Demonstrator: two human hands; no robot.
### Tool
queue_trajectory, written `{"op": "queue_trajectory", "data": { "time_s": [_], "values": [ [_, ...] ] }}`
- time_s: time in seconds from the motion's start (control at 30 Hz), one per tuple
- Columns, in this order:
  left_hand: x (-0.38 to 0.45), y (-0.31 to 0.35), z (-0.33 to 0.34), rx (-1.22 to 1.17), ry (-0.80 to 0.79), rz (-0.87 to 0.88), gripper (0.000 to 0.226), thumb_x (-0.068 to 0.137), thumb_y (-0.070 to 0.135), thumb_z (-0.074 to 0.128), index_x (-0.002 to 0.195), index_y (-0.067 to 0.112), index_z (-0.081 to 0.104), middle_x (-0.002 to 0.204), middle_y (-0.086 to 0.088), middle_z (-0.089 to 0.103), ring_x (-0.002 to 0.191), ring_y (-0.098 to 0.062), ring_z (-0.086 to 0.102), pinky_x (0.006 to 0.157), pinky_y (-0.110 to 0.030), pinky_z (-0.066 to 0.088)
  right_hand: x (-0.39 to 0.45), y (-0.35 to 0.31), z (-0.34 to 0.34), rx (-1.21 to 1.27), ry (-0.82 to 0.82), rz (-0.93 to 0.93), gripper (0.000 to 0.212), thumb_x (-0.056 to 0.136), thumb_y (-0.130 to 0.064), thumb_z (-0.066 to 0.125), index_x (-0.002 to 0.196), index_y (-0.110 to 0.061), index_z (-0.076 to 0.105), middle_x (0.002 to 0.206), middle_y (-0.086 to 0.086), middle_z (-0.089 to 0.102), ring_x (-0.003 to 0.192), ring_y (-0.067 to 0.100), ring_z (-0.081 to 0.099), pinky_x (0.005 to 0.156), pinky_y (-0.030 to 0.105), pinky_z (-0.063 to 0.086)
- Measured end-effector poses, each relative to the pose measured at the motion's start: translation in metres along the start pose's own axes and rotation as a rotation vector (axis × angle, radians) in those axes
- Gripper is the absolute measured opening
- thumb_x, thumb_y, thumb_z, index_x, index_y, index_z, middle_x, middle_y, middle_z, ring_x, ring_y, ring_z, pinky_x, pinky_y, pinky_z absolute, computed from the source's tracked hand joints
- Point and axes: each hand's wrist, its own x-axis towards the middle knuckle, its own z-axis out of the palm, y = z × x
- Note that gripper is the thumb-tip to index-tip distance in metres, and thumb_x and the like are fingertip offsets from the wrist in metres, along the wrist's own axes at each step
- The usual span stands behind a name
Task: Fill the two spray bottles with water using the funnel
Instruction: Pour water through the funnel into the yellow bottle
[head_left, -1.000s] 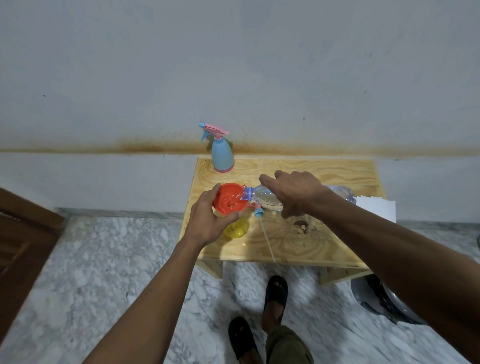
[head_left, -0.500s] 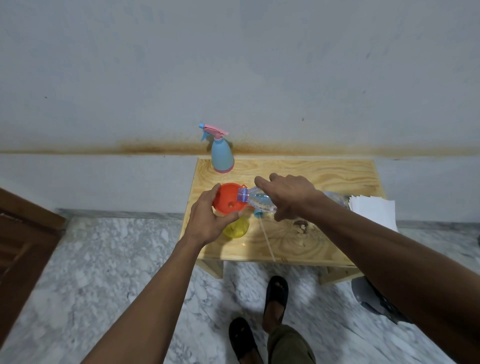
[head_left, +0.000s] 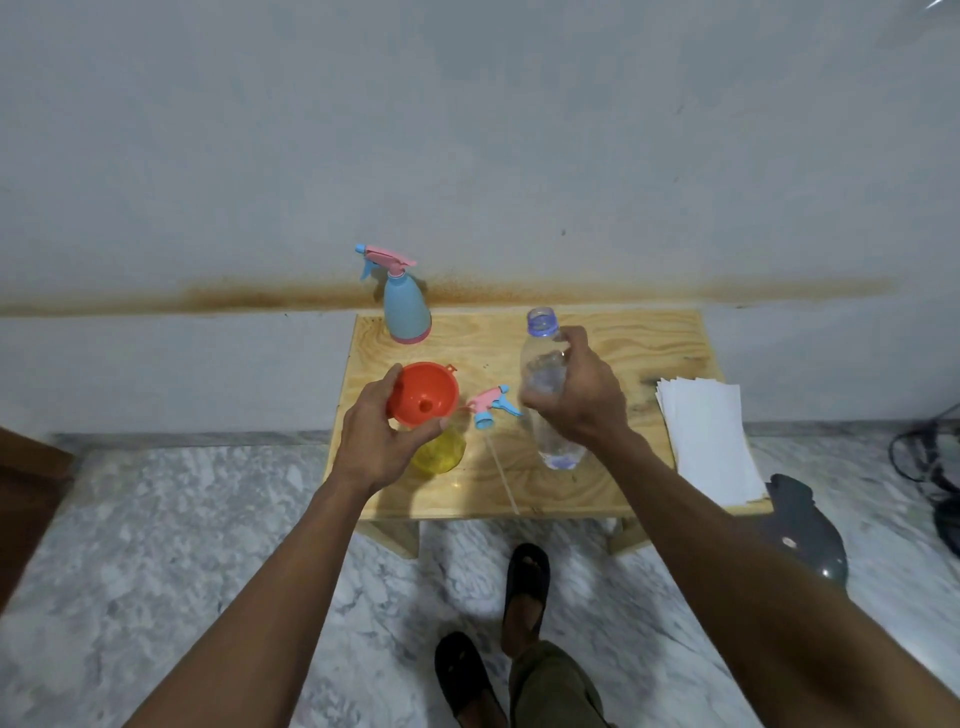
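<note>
Home room: marble floor (head_left: 156, 519), stained wall (head_left: 467, 156).

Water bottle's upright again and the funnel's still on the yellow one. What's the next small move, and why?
Probably set the water bottle down on the table: the right hand holds it upright and it looks nearly empty. Then the left hand, gripping the orange funnel over the yellow spray bottle, can lift it off.

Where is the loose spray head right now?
In the head view, the spray head lies on the wooden table near its middle, between the orange funnel and the clear water bottle.
</note>
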Motion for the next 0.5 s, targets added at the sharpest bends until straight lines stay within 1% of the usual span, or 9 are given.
{"op": "queue_trajectory", "data": {
  "time_s": [0.1,0.2,0.3,0.4,0.5],
  "values": [
    [-0.001,-0.001,0.001,-0.002,0.005,0.007,0.097,0.074,0.041,0.085,0.153,0.019,0.034,0.136,-0.001,0.052,0.114,-0.014,0.054,0.092,-0.027,0.044,0.001,0.018,-0.005,0.099,0.185,0.126,0.065,0.066,-0.024,0.078,0.123,-0.021,0.045,0.089,-0.004,0.060,0.083,0.029,0.061,0.069,0.035,0.048],
    [0.000,-0.002,0.000,-0.007,0.001,0.010,0.098,0.073,0.039,0.086,0.153,0.018,0.034,0.137,-0.002,0.052,0.115,-0.014,0.054,0.093,-0.027,0.043,0.005,0.036,-0.008,0.163,0.288,0.208,0.065,0.068,-0.017,0.078,0.123,-0.017,0.045,0.094,-0.003,0.058,0.089,0.030,0.060,0.071,0.033,0.043],
    [0.002,-0.003,0.001,-0.010,-0.001,0.015,0.098,0.073,0.040,0.086,0.153,0.018,0.035,0.135,-0.002,0.053,0.113,-0.013,0.054,0.093,-0.028,0.044,0.011,0.053,-0.009,0.174,0.338,0.266,0.062,0.069,-0.015,0.079,0.121,-0.010,0.046,0.094,0.004,0.058,0.089,0.032,0.059,0.069,0.030,0.036],
    [0.003,-0.005,0.000,0.005,0.000,0.014,0.098,0.072,0.043,0.086,0.153,0.019,0.035,0.135,-0.001,0.053,0.114,-0.013,0.054,0.094,-0.031,0.047,0.013,0.066,-0.007,0.179,0.351,0.298,0.063,0.068,-0.015,0.080,0.120,-0.009,0.046,0.098,0.007,0.060,0.091,0.032,0.058,0.070,0.030,0.037],
    [0.004,-0.006,-0.001,0.017,-0.010,0.013,0.099,0.071,0.045,0.086,0.153,0.020,0.036,0.136,-0.001,0.053,0.115,-0.014,0.055,0.097,-0.034,0.049,0.011,0.074,-0.005,0.197,0.380,0.319,0.059,0.069,-0.013,0.081,0.117,-0.008,0.046,0.097,0.007,0.058,0.092,0.032,0.058,0.070,0.031,0.039]
  ]
}}
